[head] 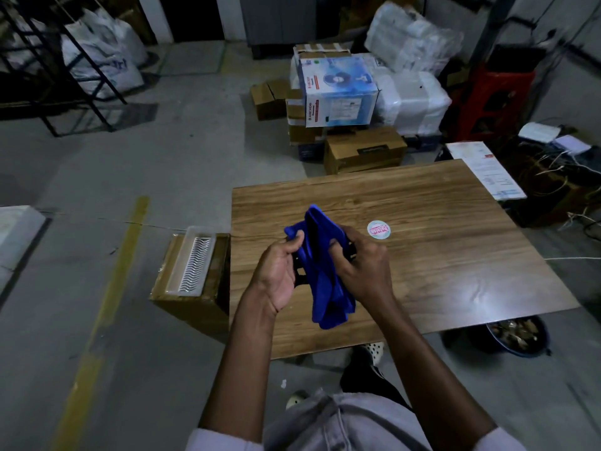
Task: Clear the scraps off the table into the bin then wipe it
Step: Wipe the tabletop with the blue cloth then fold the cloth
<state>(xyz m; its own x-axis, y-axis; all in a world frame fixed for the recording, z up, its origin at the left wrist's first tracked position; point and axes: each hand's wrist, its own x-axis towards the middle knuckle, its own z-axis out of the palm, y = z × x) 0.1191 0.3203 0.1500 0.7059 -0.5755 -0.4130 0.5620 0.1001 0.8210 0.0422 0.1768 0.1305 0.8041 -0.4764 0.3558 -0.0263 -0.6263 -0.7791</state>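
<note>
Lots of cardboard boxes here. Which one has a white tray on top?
The brown box on the floor beside the table, on its left; a white tray rests on it. The boxes stacked beyond the table carry none.

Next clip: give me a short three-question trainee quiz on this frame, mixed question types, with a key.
1. Short answer: what do the left hand and the right hand grip between them?
2. True or false: a round sticker lies on the table.
3. Pick one: where is the bin that holds scraps? A. on the table top. B. on the floor by the table's near right corner. C. hanging on the wall.

Key
1. The blue cloth, held above the table.
2. True.
3. B.
</note>
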